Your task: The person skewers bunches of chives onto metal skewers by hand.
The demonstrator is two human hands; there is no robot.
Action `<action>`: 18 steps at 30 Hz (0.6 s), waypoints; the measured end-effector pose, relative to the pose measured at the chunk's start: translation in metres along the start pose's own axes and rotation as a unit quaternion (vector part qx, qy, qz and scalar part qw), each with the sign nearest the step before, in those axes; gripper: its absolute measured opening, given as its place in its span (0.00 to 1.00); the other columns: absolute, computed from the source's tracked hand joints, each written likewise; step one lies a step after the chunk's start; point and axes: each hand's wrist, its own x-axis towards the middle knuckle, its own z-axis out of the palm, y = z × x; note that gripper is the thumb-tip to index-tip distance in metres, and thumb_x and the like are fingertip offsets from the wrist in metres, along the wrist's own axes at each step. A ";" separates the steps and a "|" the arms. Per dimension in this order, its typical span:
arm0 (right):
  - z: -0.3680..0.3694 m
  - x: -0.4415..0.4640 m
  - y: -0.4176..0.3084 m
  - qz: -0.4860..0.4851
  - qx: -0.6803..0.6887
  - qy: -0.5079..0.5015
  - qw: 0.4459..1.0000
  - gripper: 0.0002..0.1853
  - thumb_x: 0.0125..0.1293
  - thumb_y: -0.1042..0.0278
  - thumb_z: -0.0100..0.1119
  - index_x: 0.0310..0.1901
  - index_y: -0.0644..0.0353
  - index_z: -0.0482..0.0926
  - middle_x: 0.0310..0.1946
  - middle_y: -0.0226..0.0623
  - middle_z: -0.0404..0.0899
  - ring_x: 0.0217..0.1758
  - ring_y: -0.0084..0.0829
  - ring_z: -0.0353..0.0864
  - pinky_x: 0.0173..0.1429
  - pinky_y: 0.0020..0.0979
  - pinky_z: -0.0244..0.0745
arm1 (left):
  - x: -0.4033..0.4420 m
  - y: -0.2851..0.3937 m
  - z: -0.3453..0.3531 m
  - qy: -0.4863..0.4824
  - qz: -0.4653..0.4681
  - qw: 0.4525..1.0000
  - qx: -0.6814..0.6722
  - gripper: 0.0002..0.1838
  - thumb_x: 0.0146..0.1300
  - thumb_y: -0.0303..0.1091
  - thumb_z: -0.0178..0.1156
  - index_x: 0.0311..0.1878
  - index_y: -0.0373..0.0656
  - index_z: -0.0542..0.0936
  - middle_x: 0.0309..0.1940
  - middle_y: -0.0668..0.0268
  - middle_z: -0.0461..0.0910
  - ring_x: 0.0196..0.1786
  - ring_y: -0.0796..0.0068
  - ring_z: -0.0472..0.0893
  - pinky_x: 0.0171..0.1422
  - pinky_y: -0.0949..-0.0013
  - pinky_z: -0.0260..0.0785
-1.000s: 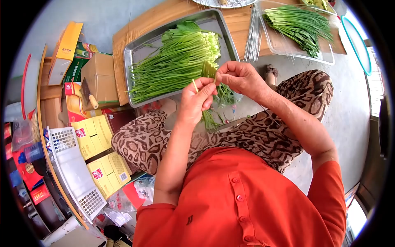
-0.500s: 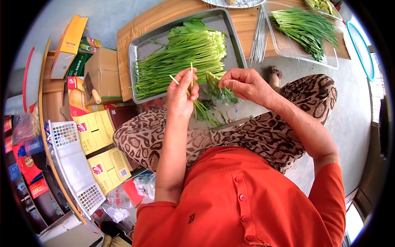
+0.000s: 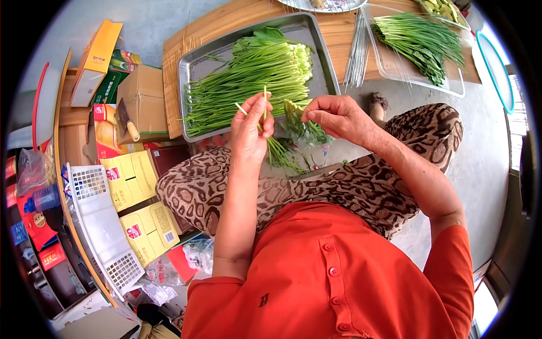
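Observation:
My left hand (image 3: 252,127) is closed around a few garlic chives (image 3: 265,104), their pale cut ends poking up past the thumb and their green leaves hanging below. To its right, my right hand (image 3: 339,117) is pinched, thumb against forefinger; whatever is between the fingertips is too small to make out. Just behind those fingertips a bunch of leafy greens (image 3: 305,127) shows, partly hidden by the hand. Beyond both hands lies a metal tray (image 3: 317,42) with a thick layer of garlic chives, white ends pointing right.
Thin metal skewers (image 3: 357,53) lie on the wooden table (image 3: 339,25) beside a clear plastic tub (image 3: 395,73) of more greens. At the left are a cardboard box (image 3: 144,99), a cleaver (image 3: 129,124), yellow cartons (image 3: 132,181) and a white plastic basket (image 3: 101,226).
The view has shifted very slightly. Both hands keep the same pose and hold, with no other visible change.

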 end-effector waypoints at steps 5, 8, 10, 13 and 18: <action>-0.001 0.000 0.001 -0.007 0.010 -0.005 1.000 0.09 0.71 0.66 0.52 0.41 0.62 0.78 0.18 0.18 0.64 0.20 0.12 0.58 0.23 0.19 0.54 | 0.000 0.000 -0.002 -0.015 0.002 1.000 0.009 0.11 0.66 0.37 0.59 0.47 0.41 0.79 0.31 0.72 0.77 0.20 0.84 0.68 0.20 0.81 0.54; -0.001 -0.001 0.000 -0.009 0.009 -0.009 1.000 0.09 0.70 0.66 0.52 0.41 0.62 0.78 0.18 0.18 0.64 0.20 0.11 0.58 0.23 0.19 0.54 | -0.001 0.001 0.002 -0.006 -0.002 1.000 0.003 0.11 0.66 0.36 0.60 0.46 0.40 0.79 0.29 0.73 0.76 0.19 0.85 0.68 0.19 0.81 0.53; -0.001 0.000 0.001 -0.013 0.005 -0.010 1.000 0.09 0.70 0.67 0.52 0.41 0.62 0.78 0.18 0.18 0.65 0.20 0.11 0.58 0.23 0.19 0.54 | -0.001 0.001 0.002 0.002 -0.002 1.000 0.005 0.11 0.65 0.36 0.60 0.46 0.40 0.79 0.29 0.73 0.76 0.19 0.85 0.68 0.19 0.81 0.53; -0.001 0.000 0.002 -0.005 -0.015 -0.003 1.000 0.09 0.70 0.67 0.52 0.41 0.62 0.78 0.19 0.18 0.65 0.20 0.11 0.59 0.23 0.19 0.54 | 0.000 -0.001 -0.002 -0.009 0.001 1.000 0.007 0.11 0.65 0.36 0.61 0.45 0.40 0.79 0.29 0.72 0.76 0.19 0.86 0.68 0.19 0.82 0.53; -0.002 0.000 0.004 -0.009 0.000 -0.014 1.000 0.09 0.70 0.67 0.52 0.41 0.62 0.78 0.19 0.18 0.65 0.20 0.12 0.59 0.23 0.19 0.54 | 0.001 0.002 -0.007 -0.008 0.000 1.000 0.028 0.10 0.64 0.35 0.62 0.45 0.40 0.80 0.29 0.71 0.77 0.19 0.86 0.69 0.19 0.82 0.53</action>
